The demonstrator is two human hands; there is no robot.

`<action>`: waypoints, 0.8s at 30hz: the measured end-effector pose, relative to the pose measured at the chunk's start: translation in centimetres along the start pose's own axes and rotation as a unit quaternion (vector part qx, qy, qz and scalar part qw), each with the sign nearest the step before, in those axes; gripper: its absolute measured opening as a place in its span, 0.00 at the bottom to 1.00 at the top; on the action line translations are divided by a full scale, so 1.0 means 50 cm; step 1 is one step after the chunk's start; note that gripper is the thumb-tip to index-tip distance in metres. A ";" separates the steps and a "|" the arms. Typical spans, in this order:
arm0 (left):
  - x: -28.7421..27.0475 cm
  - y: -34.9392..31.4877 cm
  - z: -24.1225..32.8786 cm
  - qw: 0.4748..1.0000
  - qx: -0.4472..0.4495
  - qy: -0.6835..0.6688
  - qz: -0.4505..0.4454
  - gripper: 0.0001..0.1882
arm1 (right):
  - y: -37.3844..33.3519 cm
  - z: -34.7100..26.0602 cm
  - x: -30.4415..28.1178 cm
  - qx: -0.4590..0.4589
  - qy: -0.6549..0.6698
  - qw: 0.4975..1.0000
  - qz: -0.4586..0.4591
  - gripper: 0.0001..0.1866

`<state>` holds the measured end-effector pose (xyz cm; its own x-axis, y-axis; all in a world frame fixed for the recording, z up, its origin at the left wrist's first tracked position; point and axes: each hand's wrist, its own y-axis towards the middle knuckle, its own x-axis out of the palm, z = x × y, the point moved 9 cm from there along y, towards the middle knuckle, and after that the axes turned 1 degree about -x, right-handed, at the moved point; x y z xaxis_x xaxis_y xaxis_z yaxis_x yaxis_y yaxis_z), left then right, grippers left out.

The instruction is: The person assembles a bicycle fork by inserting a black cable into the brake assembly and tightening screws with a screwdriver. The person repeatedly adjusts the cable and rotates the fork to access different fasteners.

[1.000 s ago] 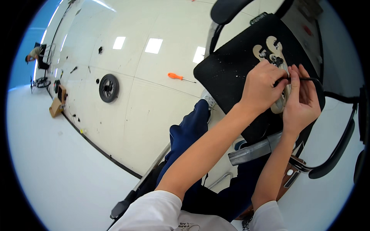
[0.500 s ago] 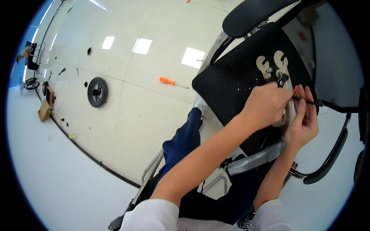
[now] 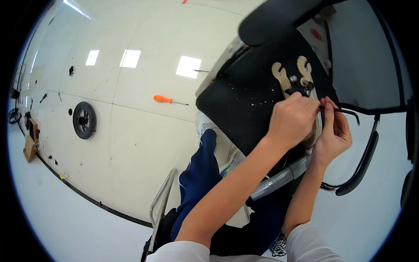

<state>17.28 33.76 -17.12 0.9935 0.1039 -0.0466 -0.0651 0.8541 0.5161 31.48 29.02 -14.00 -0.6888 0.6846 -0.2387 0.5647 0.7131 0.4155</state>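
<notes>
A beige metal fork [image 3: 279,74] with two hooked, slotted ends lies over a black chair seat [image 3: 244,100]. Black clamp-like hardware and a bolt sit between its arms. My left hand [image 3: 293,117] is closed over the fork, just below that hardware; its fingers hide what they grip. Beside it, my right hand [image 3: 334,135] pinches a black L-shaped hex key [image 3: 347,111] between thumb and fingers. The key's bent end points out to the right, while its other end runs in toward my left fingertips. A silver tube [image 3: 279,180] extends from the fork toward my lap.
Black chair armrests [image 3: 266,26] stand beyond the seat and at right. On the pale floor lie an orange-handled screwdriver [image 3: 163,99], a small black wheel [image 3: 84,120] and scattered small parts. A cardboard box [image 3: 30,148] is by the wall at far left.
The view has swung, so floor things appear farther left. The hex key's bent end now shows clearly, turned downward. Both hands stay together at the fork.
</notes>
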 end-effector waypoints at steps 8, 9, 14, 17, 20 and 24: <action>0.012 0.010 -0.012 0.997 0.005 -0.020 -0.071 0.10 | 0.000 -0.016 0.038 0.075 -0.014 0.990 -0.121 0.12; 0.019 0.010 -0.012 0.996 -0.001 -0.011 -0.086 0.12 | 0.005 -0.012 0.042 0.048 0.033 0.991 -0.120 0.13; 0.014 -0.001 -0.003 0.996 -0.055 0.046 -0.059 0.10 | -0.028 -0.003 0.026 0.012 0.014 0.992 -0.124 0.23; 0.011 -0.003 -0.015 0.997 -0.071 0.028 -0.018 0.07 | -0.036 0.003 0.030 0.047 0.038 0.994 -0.090 0.23; 0.008 -0.012 -0.027 0.994 -0.094 0.056 -0.004 0.08 | -0.027 0.007 0.029 0.071 0.037 0.997 -0.023 0.16; 0.015 -0.010 -0.028 0.993 -0.104 0.047 0.019 0.10 | -0.006 -0.035 -0.007 -0.019 -0.067 0.997 0.044 0.08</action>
<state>17.91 34.15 -18.61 0.9774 0.1770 -0.1159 -0.1300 0.9346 0.3310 30.75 28.32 -12.51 -0.5686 0.7605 -0.3135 0.6017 0.6444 0.4720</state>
